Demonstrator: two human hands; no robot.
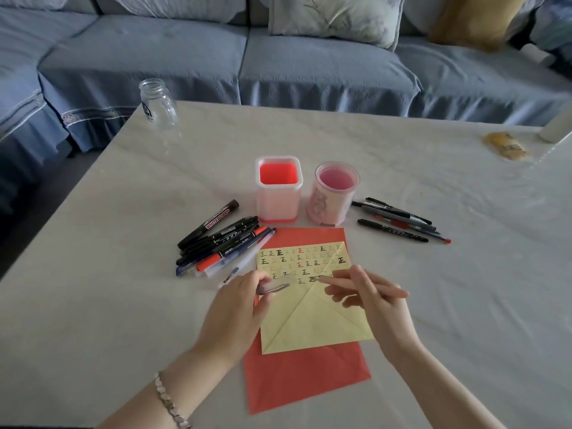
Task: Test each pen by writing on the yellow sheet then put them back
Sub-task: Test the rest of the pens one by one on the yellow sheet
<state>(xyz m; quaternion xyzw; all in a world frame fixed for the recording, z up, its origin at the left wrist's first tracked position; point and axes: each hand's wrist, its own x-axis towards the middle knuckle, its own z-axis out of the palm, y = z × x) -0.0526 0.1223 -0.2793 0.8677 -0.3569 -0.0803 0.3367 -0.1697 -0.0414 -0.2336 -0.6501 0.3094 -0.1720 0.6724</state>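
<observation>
A yellow sheet (312, 317) covered in rows of written marks lies on a red sheet (297, 382). My right hand (371, 301) grips a pen (325, 277) with its tip on the yellow sheet's lowest row of marks. My left hand (238, 301) pinches a clear pen cap (272, 287) at the sheet's left edge. Several pens and markers (219, 243) lie in a pile left of the sheets. Another group of pens (399, 222) lies to the right. Two pen holders stand behind the sheets: a square red one (278, 190) and a round pink one (334, 196).
A glass jar (158, 103) stands at the table's far left corner. A yellow wrapped item (506, 145) and a white cylinder (557, 125) sit at the far right. A blue sofa (278, 57) runs behind the white table (123, 305).
</observation>
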